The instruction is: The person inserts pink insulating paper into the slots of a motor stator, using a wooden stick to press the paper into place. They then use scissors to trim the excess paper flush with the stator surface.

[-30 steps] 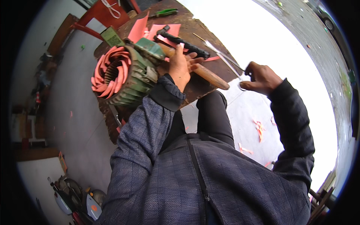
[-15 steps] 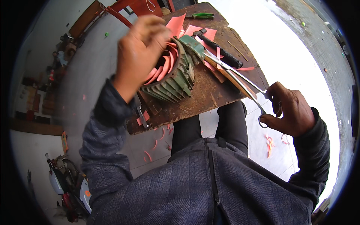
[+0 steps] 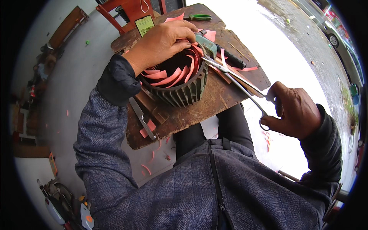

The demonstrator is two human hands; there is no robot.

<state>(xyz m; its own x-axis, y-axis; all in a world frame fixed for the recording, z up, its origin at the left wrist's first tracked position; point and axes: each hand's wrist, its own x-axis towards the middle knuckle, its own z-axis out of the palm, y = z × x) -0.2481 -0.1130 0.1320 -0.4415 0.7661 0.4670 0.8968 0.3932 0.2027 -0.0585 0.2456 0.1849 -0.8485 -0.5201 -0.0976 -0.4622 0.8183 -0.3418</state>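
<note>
A round, finned green motor housing point(image 3: 191, 93) stands on the worn wooden table, with curled pink paper strips point(image 3: 165, 79) lining its inside. My left hand point(image 3: 165, 40) reaches over the far rim, fingers bent and thumb pressed toward them at the pink strips; the fingertips are partly hidden. In my right hand point(image 3: 295, 107) are long metal scissors point(image 3: 225, 69), thumb and finger in the handle loops. Their blades point left, tips beside the housing's right rim, and look nearly closed.
On the wooden table point(image 3: 184, 118) lie a knife point(image 3: 142, 117), a black-handled hammer point(image 3: 234, 59), green-handled pliers point(image 3: 199, 17) and pink paper pieces. Behind it stands a red chair point(image 3: 132, 15) with a yellow-green card point(image 3: 145, 25). Pink scraps point(image 3: 145, 169) lie on the floor.
My left hand has come down from above the housing to its far rim, among the pink strips. The scissors stay in my right hand. The view has shifted slightly.
</note>
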